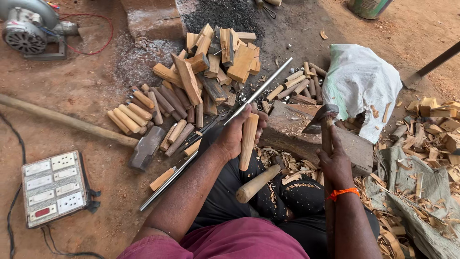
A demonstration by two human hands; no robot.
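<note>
Far left, a switch box (54,188) and sledgehammer (146,147) lying idle; centre, left hand (235,136) closed round a pale wooden handle (248,140), upright beside the chopping block (306,134); right hand (335,160) gripping a small adze (322,120) (head resting on the block); best kept steady, fingers below the cut, strokes shallow.

wood pile (211,62) beyond chopping block (292,127)
</note>
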